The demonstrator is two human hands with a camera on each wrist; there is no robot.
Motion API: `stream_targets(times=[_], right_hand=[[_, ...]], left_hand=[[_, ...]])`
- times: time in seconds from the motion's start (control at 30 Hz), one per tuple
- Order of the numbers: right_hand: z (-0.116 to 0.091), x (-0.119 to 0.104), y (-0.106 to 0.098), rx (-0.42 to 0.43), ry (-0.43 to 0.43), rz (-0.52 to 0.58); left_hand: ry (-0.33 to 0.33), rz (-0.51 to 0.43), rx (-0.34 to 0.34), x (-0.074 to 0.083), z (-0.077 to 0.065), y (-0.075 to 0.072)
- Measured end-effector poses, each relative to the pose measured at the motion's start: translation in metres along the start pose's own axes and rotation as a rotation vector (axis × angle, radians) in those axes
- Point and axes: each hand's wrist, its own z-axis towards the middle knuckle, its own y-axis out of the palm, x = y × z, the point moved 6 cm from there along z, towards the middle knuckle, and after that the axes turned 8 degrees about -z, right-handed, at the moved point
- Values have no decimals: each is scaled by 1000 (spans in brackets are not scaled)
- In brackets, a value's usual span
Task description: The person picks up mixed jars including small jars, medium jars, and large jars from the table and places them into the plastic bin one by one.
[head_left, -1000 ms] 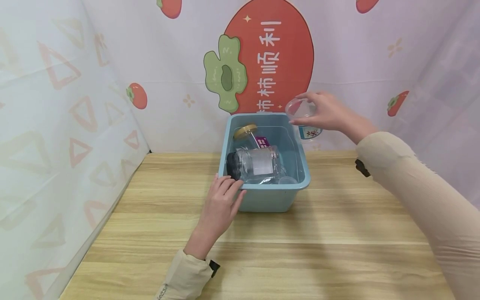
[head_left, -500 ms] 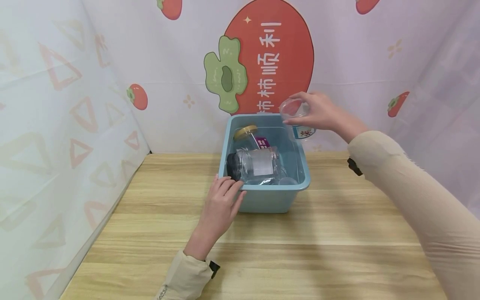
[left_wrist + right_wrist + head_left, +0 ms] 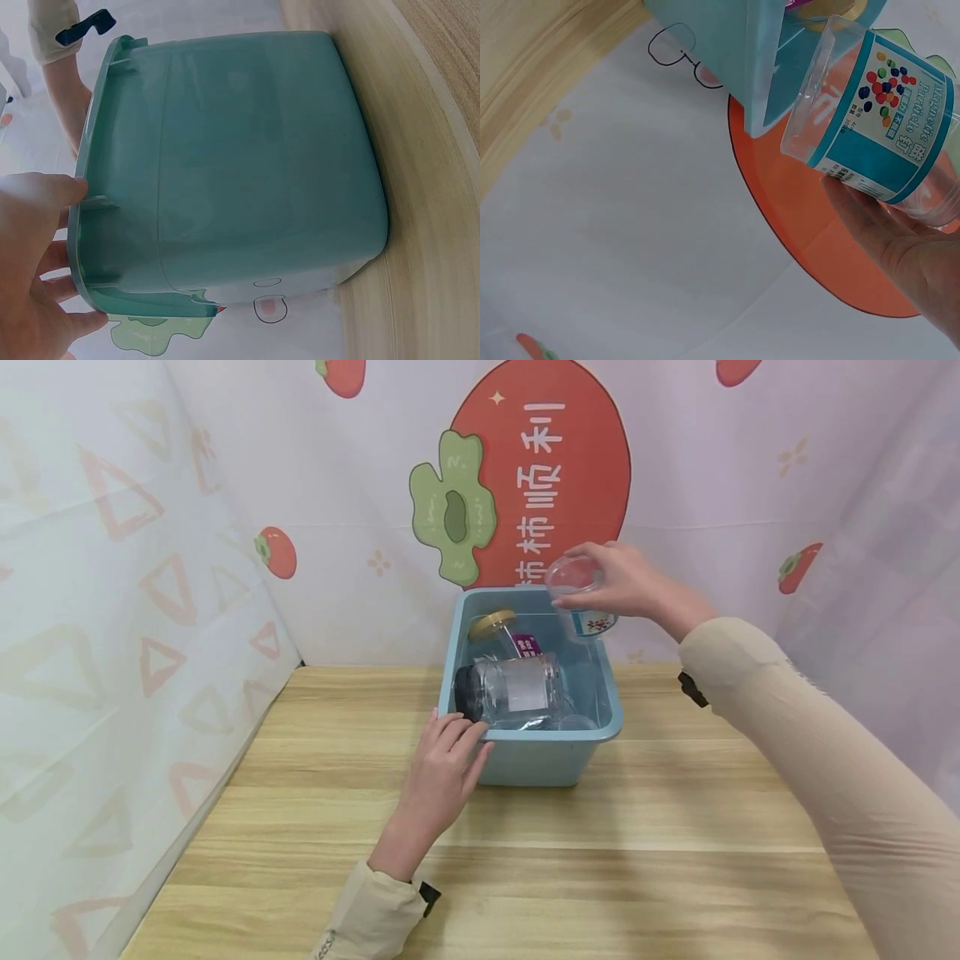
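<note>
A blue plastic tub (image 3: 534,764) stands on the table, holding clear plastic containers. My left hand (image 3: 441,768) grips its near left rim; in the left wrist view the hand's fingers lie on both sides of the rim (image 3: 84,157). Over the tub's far right corner, my right hand (image 3: 633,583) holds a clear plastic jar (image 3: 594,623) without a lid. The right wrist view shows its blue and white label (image 3: 885,112) with coloured dots. Inside the tub lie a jar with a black lid (image 3: 517,687) and another with a gold lid (image 3: 491,623).
A purple label (image 3: 527,646) and a small clear cup (image 3: 577,722) also show inside the tub. The wooden table (image 3: 315,827) meets a printed cloth backdrop (image 3: 360,485) close behind the tub. Another cloth (image 3: 112,635) hangs on the left.
My right hand has moved left with the clear jar, from beside the tub's right rim to over its far right corner. The left hand and tub have stayed put.
</note>
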Motion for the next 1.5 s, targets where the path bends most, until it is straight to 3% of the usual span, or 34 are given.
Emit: stream_targets(times=[1.5], right_hand=[[24,-19,22,-41,-3,25]], left_hand=[[6,4,0,0,0,1]])
